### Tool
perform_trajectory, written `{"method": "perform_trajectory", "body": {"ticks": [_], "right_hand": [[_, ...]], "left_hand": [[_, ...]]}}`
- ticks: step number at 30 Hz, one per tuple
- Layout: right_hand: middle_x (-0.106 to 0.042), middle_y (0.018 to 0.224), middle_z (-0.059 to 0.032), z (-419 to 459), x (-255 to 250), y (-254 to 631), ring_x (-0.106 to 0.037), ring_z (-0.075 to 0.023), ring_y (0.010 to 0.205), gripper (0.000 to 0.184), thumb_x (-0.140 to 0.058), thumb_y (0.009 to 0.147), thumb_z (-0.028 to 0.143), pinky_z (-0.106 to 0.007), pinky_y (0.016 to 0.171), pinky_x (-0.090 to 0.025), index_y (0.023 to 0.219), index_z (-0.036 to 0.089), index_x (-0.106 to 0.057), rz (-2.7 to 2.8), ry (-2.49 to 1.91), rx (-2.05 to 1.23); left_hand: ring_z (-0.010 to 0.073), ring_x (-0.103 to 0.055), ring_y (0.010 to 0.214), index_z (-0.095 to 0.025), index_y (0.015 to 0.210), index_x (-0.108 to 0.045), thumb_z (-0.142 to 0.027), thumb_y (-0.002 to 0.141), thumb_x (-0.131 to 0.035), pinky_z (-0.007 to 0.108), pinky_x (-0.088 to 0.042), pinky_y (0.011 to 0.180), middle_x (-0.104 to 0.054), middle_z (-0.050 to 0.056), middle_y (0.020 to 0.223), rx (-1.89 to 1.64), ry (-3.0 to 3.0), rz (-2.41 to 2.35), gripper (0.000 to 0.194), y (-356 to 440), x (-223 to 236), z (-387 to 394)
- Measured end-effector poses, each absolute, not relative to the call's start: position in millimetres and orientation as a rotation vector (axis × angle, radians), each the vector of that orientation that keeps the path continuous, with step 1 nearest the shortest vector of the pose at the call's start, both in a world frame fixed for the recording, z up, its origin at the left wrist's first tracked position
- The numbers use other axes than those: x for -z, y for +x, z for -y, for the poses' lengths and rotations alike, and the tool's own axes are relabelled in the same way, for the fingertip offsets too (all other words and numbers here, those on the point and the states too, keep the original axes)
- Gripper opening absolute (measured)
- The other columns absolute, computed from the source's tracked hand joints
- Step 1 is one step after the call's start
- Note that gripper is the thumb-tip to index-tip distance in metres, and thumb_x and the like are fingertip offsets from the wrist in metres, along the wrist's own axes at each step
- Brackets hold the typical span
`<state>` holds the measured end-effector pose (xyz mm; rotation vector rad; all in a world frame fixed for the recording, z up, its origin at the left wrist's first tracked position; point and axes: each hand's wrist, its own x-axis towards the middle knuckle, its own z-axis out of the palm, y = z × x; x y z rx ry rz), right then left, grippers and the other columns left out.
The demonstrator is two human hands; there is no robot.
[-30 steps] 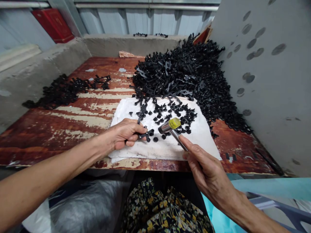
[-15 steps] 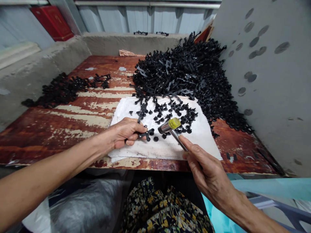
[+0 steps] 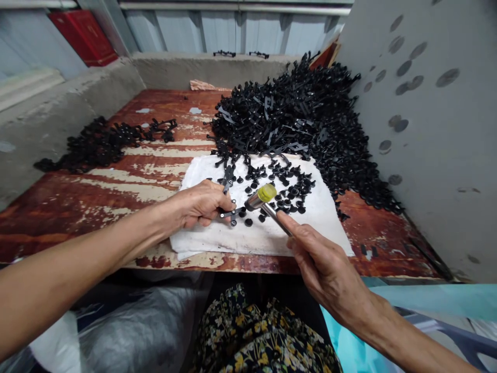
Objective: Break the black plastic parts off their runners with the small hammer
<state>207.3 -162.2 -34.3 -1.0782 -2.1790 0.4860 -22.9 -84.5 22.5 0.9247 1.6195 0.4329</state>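
My left hand is closed around a small black branched bracket, whose arms stick out past the fingertips over a white cloth. In my right hand is a small mallet with a shiny metal head and handle and a yellow face. The fingers wrap the handle, and the head is tilted just right of the bracket, close to its tip; contact cannot be made out. Several loose black round-headed pegs lie on the cloth around the mallet. Another black bracket rests beyond my left hand.
A large heap of black parts covers the back right of the worn red-brown table. A smaller black pile lies at left. A grey spotted panel stands at right, and a concrete ledge runs behind.
The mallet has moved a little left, closer to the bracket. My left hand has rolled slightly, and the bracket it holds has turned with it.
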Motion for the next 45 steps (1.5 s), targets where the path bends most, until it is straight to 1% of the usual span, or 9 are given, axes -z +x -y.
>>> {"method": "perform_trajectory", "body": {"ticks": [9, 15, 19, 24, 27, 31, 35, 40, 45], "right_hand": [[-0.060, 0.082, -0.0051, 156.6, 22.8, 205.5, -0.056, -0.0144, 0.057, 0.055, -0.036, 0.093, 0.007, -0.028, 0.053, -0.053, 0.147, 0.018, -0.041, 2.351, -1.087, -0.376], [-0.057, 0.085, -0.0040, 159.7, 16.7, 205.4, -0.057, -0.0148, 0.064, 0.067, -0.038, 0.093, 0.004, -0.026, 0.059, -0.053, 0.154, 0.027, -0.026, 2.265, -1.011, -0.310], [-0.056, 0.083, -0.0038, 159.4, 17.2, 205.5, -0.050, -0.0132, 0.051, 0.067, -0.036, 0.090, 0.002, -0.025, 0.046, -0.049, 0.153, 0.024, -0.030, 2.409, -1.031, -0.270], [-0.058, 0.089, -0.0054, 162.1, 18.2, 205.8, -0.057, -0.0165, 0.065, 0.072, -0.037, 0.092, 0.005, -0.027, 0.058, -0.055, 0.157, 0.029, -0.016, 2.271, -1.060, -0.284], [-0.058, 0.085, -0.0044, 161.3, 17.9, 205.5, -0.052, -0.0140, 0.052, 0.072, -0.036, 0.088, 0.002, -0.025, 0.046, -0.051, 0.155, 0.027, -0.024, 2.420, -1.073, -0.253], [-0.058, 0.087, -0.0056, 160.4, 16.6, 204.3, -0.057, -0.0154, 0.059, 0.071, -0.036, 0.090, 0.003, -0.027, 0.051, -0.053, 0.155, 0.025, -0.019, 2.337, -1.043, -0.222], [-0.058, 0.082, -0.0038, 160.9, 21.3, 203.2, -0.049, -0.0122, 0.047, 0.069, -0.035, 0.089, 0.002, -0.024, 0.043, -0.048, 0.154, 0.024, -0.026, 2.437, -1.090, -0.195], [-0.061, 0.087, -0.0067, 160.7, 27.4, 203.6, -0.054, -0.0150, 0.053, 0.065, -0.034, 0.089, 0.005, -0.029, 0.048, -0.051, 0.152, 0.023, -0.031, 2.385, -1.149, -0.261], [-0.062, 0.082, -0.0039, 156.8, 8.8, 198.0, -0.059, -0.0154, 0.063, 0.039, -0.041, 0.095, 0.019, -0.028, 0.059, -0.052, 0.133, 0.019, -0.052, 2.074, -1.179, -0.570]], "left_hand": [[0.0042, -0.031, 0.026, -0.017, 0.058, -0.050, -0.003, 0.070, -0.063, 0.017, -0.012, 0.031, -0.061, 0.004, 0.046, -0.392, 0.942, -1.623, 0.023, -24.5, -21.9, 83.0], [0.0030, -0.025, 0.026, -0.017, 0.058, -0.051, -0.005, 0.073, -0.061, 0.018, -0.013, 0.031, -0.061, 0.004, 0.046, -0.388, 0.959, -1.621, 0.022, -22.2, -23.1, 83.6], [0.0026, -0.025, 0.025, -0.017, 0.058, -0.050, -0.002, 0.070, -0.063, 0.017, -0.012, 0.031, -0.059, 0.002, 0.044, -0.417, 0.920, -1.619, 0.024, -22.3, -23.7, 84.3], [0.0022, -0.024, 0.025, -0.016, 0.055, -0.051, -0.001, 0.070, -0.064, 0.017, -0.012, 0.030, -0.061, 0.006, 0.045, -0.431, 0.915, -1.581, 0.024, -24.8, -20.7, 84.4], [0.0017, -0.022, 0.025, -0.016, 0.056, -0.051, 0.000, 0.071, -0.062, 0.016, -0.014, 0.029, -0.062, 0.006, 0.046, -0.441, 0.898, -1.584, 0.025, -25.3, -18.8, 84.4], [0.0013, -0.024, 0.025, -0.016, 0.057, -0.049, -0.001, 0.076, -0.058, 0.016, -0.016, 0.029, -0.064, 0.007, 0.051, -0.436, 0.858, -1.555, 0.026, -25.9, -17.7, 85.8], [0.0011, -0.025, 0.026, -0.016, 0.059, -0.050, -0.001, 0.077, -0.057, 0.014, -0.016, 0.029, -0.063, 0.006, 0.051, -0.449, 0.849, -1.547, 0.024, -26.5, -16.2, 88.4], [0.0010, -0.027, 0.027, -0.015, 0.061, -0.053, -0.003, 0.077, -0.059, 0.013, -0.018, 0.028, -0.064, 0.006, 0.051, -0.465, 0.850, -1.522, 0.021, -28.8, -12.8, 88.6], [0.0031, -0.036, 0.030, -0.015, 0.062, -0.052, -0.003, 0.077, -0.062, 0.012, -0.023, 0.028, -0.065, 0.007, 0.055, -0.649, 0.702, -1.483, 0.021, -31.5, -15.3, 95.3]]}}
